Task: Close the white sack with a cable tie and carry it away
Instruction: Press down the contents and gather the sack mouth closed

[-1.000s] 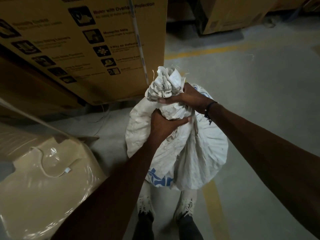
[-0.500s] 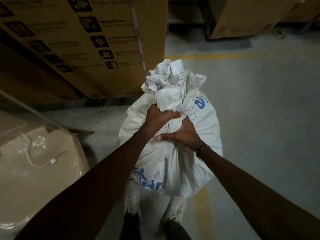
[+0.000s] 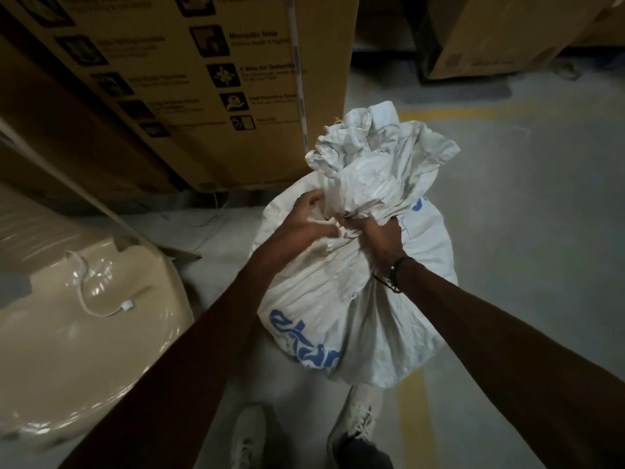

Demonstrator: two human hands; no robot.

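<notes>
Sack neck gathered in both hands, ready for tying

The white sack [image 3: 341, 299] stands on the concrete floor [image 3: 524, 204] before the person's feet, beside a tall cardboard box [image 3: 209, 89], so its weight rests while the mouth is bunched. The left hand [image 3: 304, 225] and right hand [image 3: 378, 238] each hold a tight grip round the gathered neck, keeping it narrow enough to bind. No cable tie is visible; it may be hidden in the dim folds.

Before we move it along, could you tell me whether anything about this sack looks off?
The white sack is intact, nothing spilled. Both hands, left and right, grip its bunched neck, but no cable tie is visible there, so it looks untied.
</notes>
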